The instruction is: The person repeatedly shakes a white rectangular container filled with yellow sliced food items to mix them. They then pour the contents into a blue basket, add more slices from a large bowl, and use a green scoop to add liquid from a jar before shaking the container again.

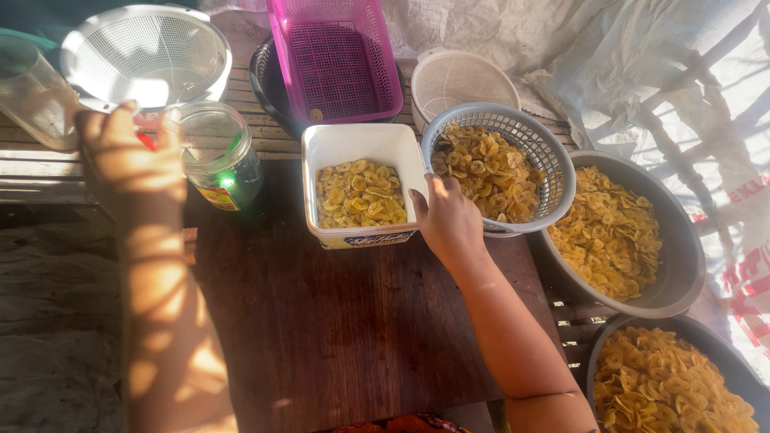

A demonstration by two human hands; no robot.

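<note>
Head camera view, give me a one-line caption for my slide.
Right hand at a white tub of banana chips, left hand by a clear jar, full baskets alongside.

Two bare forearms, no sleeves, no rings or watch on left hand (132,164) or right hand (451,223); dappled shadow across both.

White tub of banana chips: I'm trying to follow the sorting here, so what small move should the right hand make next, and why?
Probably dip into the grey basket: the right hand rests between it and the half-filled white tub, seemingly holding nothing.
</note>
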